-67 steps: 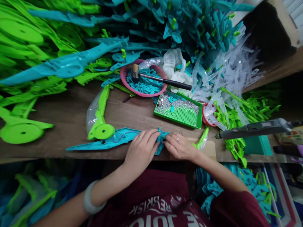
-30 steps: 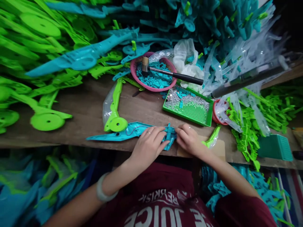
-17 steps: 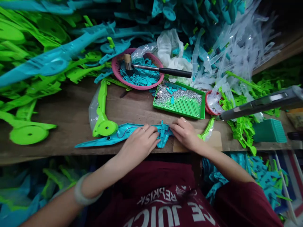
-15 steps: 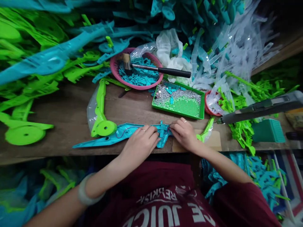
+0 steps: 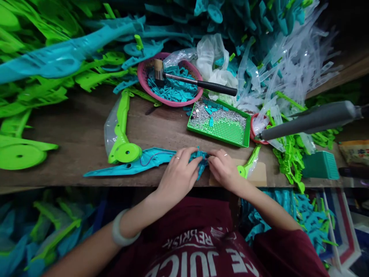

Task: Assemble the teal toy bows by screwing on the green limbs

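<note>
Near edge of the worktop [image 5: 72, 130], centre. A long teal plastic shell [image 5: 138, 163] lies flat, its pointed end to the left and its blocky ribbed end under the hands.

- Left hand [image 5: 178, 176]: palm down over the shell's ribbed end, fingers [image 5: 190, 159] curled close and gripping it. A thin wire runs along the shell just left of this hand.
- Right hand [image 5: 223, 171]: meets the same end from the other side, fingertips pinched narrow on it and almost touching the left hand's fingers.
- A green disc part [image 5: 123, 151] in a clear sleeve touches the shell's far edge, left of the hands.
- A green handle piece [image 5: 247, 166] lies just beside the right hand, partly on a cardboard scrap [image 5: 259, 176].

Containers, all beyond the hands:
- Pink basket [image 5: 142, 75]: filled with small teal plastic pieces. A hammer [image 5: 201, 82] lies across it, head inside and black grip out over the right rim.
- Green tray [image 5: 230, 135]: the far half is covered in small silvery screws with a few teal bits among them, and the near half shows bare grid.
- Red cup [image 5: 251, 130]: just right of the tray, stuffed with clear plastic. Whatever else it holds cannot be told.
- Teal crate [image 5: 319, 165]: far right, contents not visible.

A grey power screwdriver [image 5: 311, 121] hangs over the right side, tip toward the red cup. Heaps of green and teal parts are banked behind.
</note>
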Motion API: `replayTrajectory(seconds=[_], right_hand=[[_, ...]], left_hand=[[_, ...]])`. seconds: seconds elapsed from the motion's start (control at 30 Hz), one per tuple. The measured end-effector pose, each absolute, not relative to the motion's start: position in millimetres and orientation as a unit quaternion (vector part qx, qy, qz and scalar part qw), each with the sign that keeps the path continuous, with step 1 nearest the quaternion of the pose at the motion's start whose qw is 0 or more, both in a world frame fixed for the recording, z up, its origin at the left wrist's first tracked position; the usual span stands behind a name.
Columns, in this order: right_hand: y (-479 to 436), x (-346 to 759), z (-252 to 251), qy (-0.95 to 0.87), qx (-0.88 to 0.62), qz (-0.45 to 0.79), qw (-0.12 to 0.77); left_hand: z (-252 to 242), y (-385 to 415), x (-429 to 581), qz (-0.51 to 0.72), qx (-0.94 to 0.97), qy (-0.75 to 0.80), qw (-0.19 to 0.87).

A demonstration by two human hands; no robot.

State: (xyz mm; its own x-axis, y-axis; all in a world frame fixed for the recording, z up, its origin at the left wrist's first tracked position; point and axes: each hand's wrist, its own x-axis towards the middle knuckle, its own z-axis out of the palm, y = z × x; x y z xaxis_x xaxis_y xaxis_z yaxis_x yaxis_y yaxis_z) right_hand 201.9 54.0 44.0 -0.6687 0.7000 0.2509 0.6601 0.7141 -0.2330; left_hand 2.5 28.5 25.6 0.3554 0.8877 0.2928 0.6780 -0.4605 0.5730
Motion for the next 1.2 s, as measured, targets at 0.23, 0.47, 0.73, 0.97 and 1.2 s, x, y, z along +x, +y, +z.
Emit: replayTrajectory(seconds=[0.23, 0.47, 0.73, 0.97, 1.2], right_hand=[[57.0, 210.5, 44.1, -0.893, -0.417, 0.084, 0.147], [67.0, 215.9, 63.0, -0.917, -0.357, 0.121, 0.130], [81.5, 221.6, 50.1, -0.921, -0.351, 0.114, 0.125], [75.1, 220.1, 38.2, -0.926, -0.364, -0.017, 0.096], [77.4, 212.1, 37.3, -0.918, -0.387, -0.031, 0.080]], left_hand=[[26.4, 34.5, 8.1, 0.292, 0.789, 0.486, 0.236], [22.8, 37.0, 22.2, 0.278, 0.782, 0.528, 0.182], [16.9, 46.2, 29.3, 0.269, 0.805, 0.509, 0.144], [18.6, 40.0, 23.2, 0.310, 0.801, 0.498, 0.122], [31.2, 40.7, -48.3, 0.252, 0.804, 0.535, 0.064]])
